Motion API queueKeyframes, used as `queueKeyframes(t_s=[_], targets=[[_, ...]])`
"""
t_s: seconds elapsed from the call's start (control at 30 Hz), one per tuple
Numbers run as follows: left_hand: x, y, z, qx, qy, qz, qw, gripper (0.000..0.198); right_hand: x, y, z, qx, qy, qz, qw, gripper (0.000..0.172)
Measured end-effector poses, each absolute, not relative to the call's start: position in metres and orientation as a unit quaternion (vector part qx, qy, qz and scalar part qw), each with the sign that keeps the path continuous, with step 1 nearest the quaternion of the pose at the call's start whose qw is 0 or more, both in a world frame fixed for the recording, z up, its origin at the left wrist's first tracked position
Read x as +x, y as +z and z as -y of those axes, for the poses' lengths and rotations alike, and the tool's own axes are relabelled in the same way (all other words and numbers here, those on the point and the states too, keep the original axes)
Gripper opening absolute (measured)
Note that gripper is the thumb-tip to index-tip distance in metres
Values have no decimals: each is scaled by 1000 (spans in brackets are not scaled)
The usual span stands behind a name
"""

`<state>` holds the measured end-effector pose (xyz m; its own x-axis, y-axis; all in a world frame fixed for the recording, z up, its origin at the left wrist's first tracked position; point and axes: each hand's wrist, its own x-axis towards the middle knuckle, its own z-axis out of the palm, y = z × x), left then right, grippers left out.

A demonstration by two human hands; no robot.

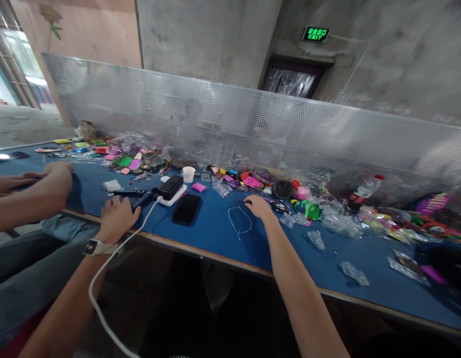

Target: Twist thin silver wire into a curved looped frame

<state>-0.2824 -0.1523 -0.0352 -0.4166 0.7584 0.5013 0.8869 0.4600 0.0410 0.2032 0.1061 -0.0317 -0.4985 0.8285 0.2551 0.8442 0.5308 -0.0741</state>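
Observation:
My left hand (116, 215), with a white watch (93, 246) on the wrist, rests at the near edge of the blue table (215, 233), fingers curled over a dark flat object (139, 198). My right hand (257, 205) lies palm down on the table beside a loop of thin white thread (239, 222); its fingertips reach toward small coloured pieces (253, 182) and cannot be seen clearly. A black phone (186, 209) lies between my hands. A black power bank on a white block (171, 189) has a white cable (104, 278) running off the table edge.
Another person's arms (33, 191) rest on the table at the left. Heaps of coloured pieces (129, 160) and clear plastic bags (337, 221) line the perforated metal partition (253, 124). A small white cup (188, 174), a plastic bottle (364, 191) and a second phone (10, 156) are there too.

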Motion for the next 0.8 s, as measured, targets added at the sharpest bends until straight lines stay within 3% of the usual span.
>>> queueKeyframes(t_s=[0.23,0.43,0.57,0.67,0.8], targets=[[-278,-32,143,-529,-125,807,232,37,195,-29,-99,-509,-19,851,128,22],[-272,-4,164,-454,-218,838,211,41,194,-27,-97,-516,-5,845,144,21],[-258,33,167,-494,-325,776,218,38,185,-20,-91,-490,44,840,226,27],[-222,62,147,-606,-391,681,128,35,169,-11,-81,-393,166,836,346,45],[-142,88,98,-731,-340,592,22,27,140,-2,-67,-264,304,790,462,90]])
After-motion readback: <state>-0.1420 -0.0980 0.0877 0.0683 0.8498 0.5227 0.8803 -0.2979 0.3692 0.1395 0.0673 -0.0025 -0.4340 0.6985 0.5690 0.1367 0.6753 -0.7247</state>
